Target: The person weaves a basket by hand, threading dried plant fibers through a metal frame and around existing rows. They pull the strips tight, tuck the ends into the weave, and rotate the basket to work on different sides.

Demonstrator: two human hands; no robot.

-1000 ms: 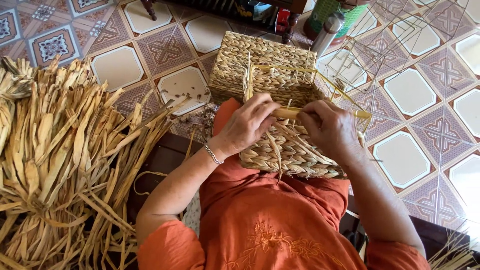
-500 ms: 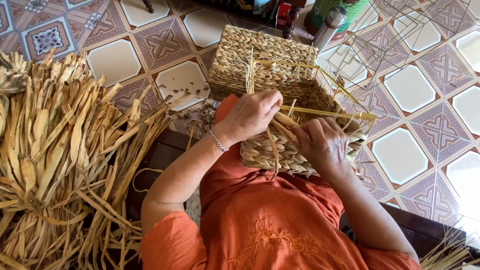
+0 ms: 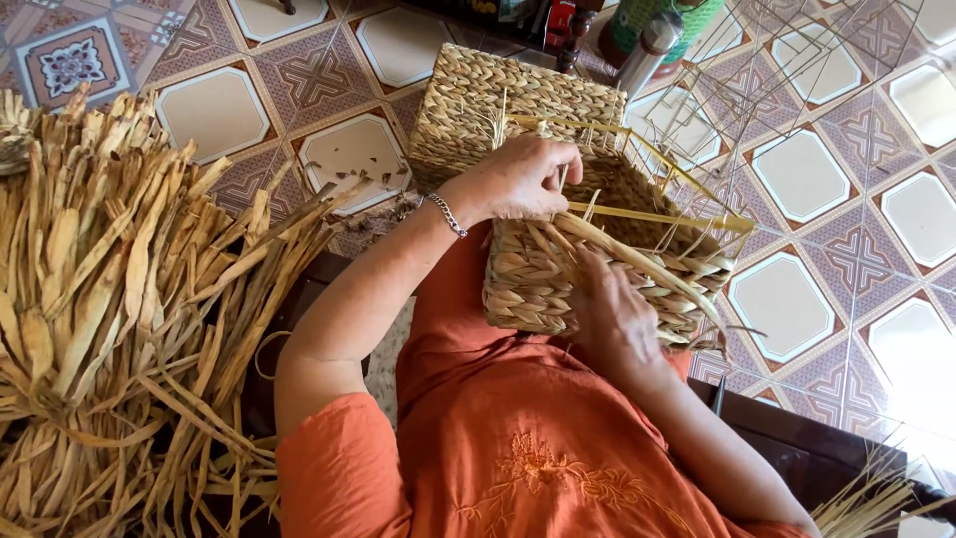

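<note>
Clearly, the left hand (image 3: 523, 179) pinches strands at the woven basket (image 3: 597, 239) rim; the right hand (image 3: 612, 314) grips one strand (image 3: 637, 264), which may snap if overpulled.

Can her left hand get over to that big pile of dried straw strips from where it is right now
Probably yes. The left hand rests on the rim of the half-woven basket on her lap, and the pile of dried straw strips lies right beside her left arm, nothing between them. She would have to let go of the basket first.

Left hand (image 3: 518, 181) fingers (image 3: 564, 167) hidden behind basket (image 3: 558, 189) rim
</note>
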